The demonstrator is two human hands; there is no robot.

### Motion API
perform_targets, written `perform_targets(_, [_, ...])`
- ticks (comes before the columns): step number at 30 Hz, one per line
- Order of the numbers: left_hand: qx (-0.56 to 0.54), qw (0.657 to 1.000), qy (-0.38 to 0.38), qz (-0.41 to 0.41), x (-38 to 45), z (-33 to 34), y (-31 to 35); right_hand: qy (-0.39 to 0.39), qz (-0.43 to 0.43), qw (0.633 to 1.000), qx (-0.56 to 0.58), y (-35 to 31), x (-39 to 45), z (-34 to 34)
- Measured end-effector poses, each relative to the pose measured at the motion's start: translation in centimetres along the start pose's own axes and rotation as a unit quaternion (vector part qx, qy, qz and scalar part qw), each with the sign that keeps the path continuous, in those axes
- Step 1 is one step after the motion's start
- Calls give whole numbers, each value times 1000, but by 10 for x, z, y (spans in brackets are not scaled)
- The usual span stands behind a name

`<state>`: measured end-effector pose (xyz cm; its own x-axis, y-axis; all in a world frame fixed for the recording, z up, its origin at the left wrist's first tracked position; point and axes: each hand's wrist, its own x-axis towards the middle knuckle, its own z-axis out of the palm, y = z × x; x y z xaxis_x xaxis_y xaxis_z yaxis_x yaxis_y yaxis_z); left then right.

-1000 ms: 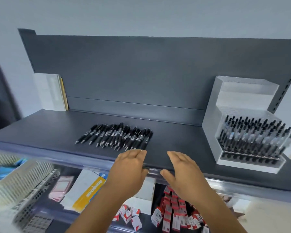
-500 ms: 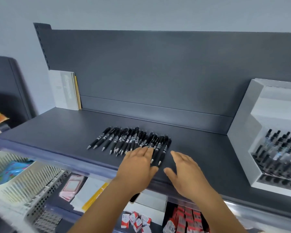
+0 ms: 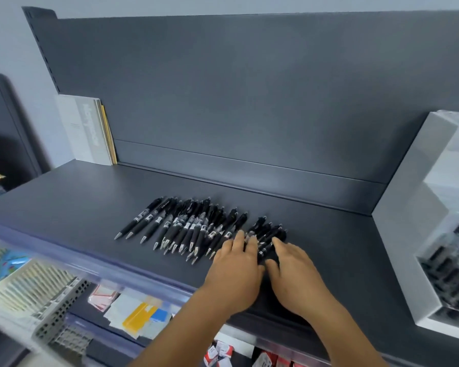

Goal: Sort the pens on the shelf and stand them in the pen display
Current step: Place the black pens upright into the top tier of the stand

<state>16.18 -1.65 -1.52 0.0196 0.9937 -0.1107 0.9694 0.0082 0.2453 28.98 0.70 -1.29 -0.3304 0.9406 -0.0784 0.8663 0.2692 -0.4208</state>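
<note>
Several black pens [image 3: 186, 226] lie side by side in a loose row on the dark grey shelf [image 3: 77, 197], tips toward the front edge. My left hand [image 3: 236, 271] lies flat with straight fingers on the right end of the row. My right hand [image 3: 292, 271] lies flat beside it, fingertips touching the rightmost pens. The white pen display [image 3: 408, 242] stands at the shelf's right end, cut off by the frame, with several dark pens standing in it.
A white booklet stack [image 3: 86, 131] leans against the back panel at the far left. Below the shelf's front edge are a white perforated basket [image 3: 37, 295], flat packets [image 3: 133, 313] and small red-and-white boxes [image 3: 220, 353].
Both hands have moved forward from the shelf's front edge onto the right end of the pen row. The view has swung left, so the display is now mostly out of frame.
</note>
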Motion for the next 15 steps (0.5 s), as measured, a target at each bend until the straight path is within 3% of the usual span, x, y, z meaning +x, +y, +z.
perform_targets(7, [-7,999,10,-33,18,-7,-2,3,44,997,55,-12,4,-5])
perform_targets(15, [-177,983,-32,-41,34,-8,5,66,122,952,273,-28,14,0])
